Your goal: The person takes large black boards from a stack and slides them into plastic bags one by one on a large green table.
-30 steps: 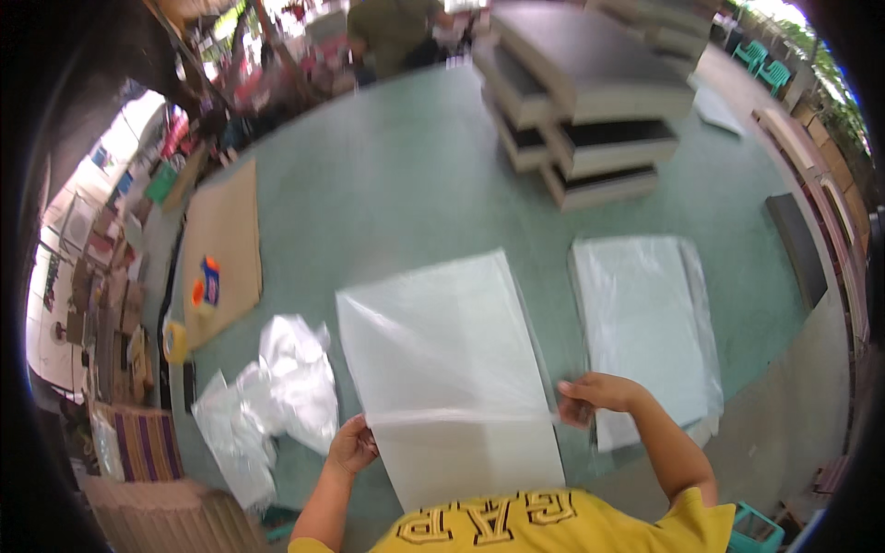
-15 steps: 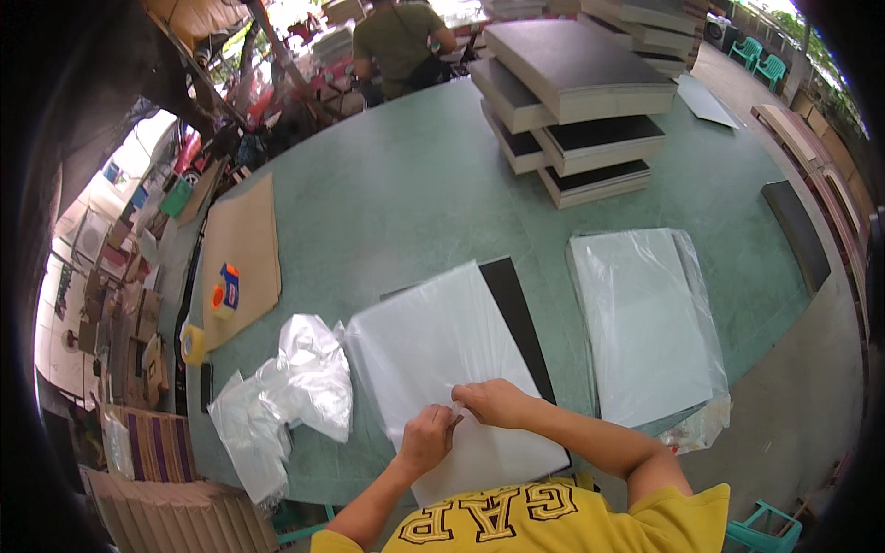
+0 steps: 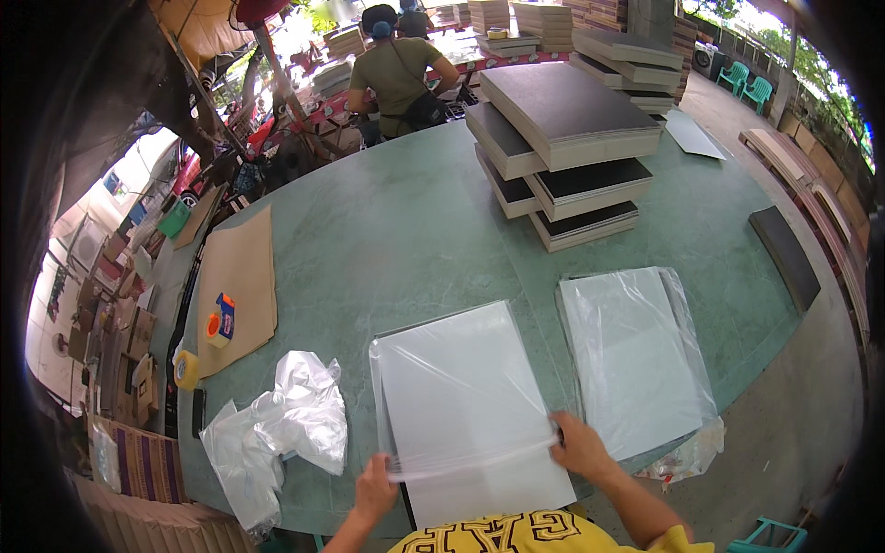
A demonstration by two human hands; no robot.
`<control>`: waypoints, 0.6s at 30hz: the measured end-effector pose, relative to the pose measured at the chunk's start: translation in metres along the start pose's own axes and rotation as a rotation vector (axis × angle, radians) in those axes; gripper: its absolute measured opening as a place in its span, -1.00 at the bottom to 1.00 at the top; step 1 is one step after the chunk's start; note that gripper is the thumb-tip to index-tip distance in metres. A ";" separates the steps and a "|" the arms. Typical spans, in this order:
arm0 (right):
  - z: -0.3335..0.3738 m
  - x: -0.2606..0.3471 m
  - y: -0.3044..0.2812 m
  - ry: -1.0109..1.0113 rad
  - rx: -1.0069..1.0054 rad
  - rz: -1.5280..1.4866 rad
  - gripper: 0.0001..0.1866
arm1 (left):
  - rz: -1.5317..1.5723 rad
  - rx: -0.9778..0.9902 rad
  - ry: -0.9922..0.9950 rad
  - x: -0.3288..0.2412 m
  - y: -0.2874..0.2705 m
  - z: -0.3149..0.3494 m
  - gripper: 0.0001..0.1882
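In front of me lies a stack topped by a white sheet (image 3: 461, 369), with dark edges showing at its sides. A clear plastic bag (image 3: 479, 455) covers the far part of it, and its bunched mouth crosses the sheet. My left hand (image 3: 375, 488) is closed on the bag's edge at the left side of the stack. At the right side, my right hand (image 3: 579, 445) grips the other end of that edge. The near part of the white sheet is bare of plastic. To the right rests a plastic-wrapped white-topped stack (image 3: 636, 359).
Crumpled clear plastic bags (image 3: 300, 405) lie left of the stack. A tape dispenser (image 3: 221, 321) sits on brown cardboard (image 3: 241, 276), with a tape roll (image 3: 186, 369) nearby. Thick black-covered books (image 3: 572, 111) are piled at the back. A person (image 3: 398, 74) stands beyond the green table (image 3: 369, 249).
My hands have parted from the middle of the sheet to its two sides. The plastic now wraps the stack's far part, and the black board no longer sticks out at the right.
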State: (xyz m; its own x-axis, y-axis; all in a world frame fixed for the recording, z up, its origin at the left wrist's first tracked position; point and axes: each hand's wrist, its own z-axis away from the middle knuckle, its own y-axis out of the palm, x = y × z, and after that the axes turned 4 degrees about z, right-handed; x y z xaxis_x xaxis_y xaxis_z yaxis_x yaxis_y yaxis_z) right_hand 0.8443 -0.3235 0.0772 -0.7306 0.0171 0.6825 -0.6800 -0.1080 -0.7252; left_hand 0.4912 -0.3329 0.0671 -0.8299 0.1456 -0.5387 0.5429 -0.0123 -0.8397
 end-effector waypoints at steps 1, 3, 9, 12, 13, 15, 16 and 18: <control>0.009 0.002 0.002 0.061 0.014 -0.005 -0.63 | 0.029 0.024 -0.013 -0.005 -0.002 0.016 -0.73; 0.030 0.015 -0.004 0.182 0.055 -0.011 -0.68 | 0.112 0.038 -0.035 -0.013 -0.001 0.044 -0.78; 0.072 0.027 -0.011 0.258 0.184 -0.027 -0.74 | 0.322 0.010 -0.169 -0.034 -0.010 0.090 -0.88; 0.118 0.021 -0.017 0.300 0.290 -0.074 -0.80 | 0.336 0.107 -0.229 -0.029 -0.013 0.098 -0.87; 0.129 0.018 -0.012 0.196 0.207 0.034 -0.81 | 0.314 0.158 -0.276 -0.028 -0.016 0.098 -0.88; 0.130 0.026 -0.015 0.000 0.031 0.180 -0.72 | 0.608 0.170 -0.546 -0.029 -0.025 0.093 -0.87; 0.121 0.039 -0.015 -0.076 -0.056 0.221 -0.63 | 0.727 0.142 -0.520 -0.033 -0.031 0.088 -0.87; 0.090 0.072 -0.005 -0.319 -0.033 0.139 -0.42 | 0.857 0.080 -0.396 -0.050 -0.047 0.065 -0.87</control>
State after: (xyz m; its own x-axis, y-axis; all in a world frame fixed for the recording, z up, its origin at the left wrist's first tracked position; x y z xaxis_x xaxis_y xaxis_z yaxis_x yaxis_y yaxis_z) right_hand 0.8003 -0.4115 0.1382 -0.7640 -0.3072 0.5674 -0.5809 -0.0553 -0.8121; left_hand 0.4986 -0.4043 0.1294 -0.1440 -0.2906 -0.9459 0.9895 -0.0292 -0.1417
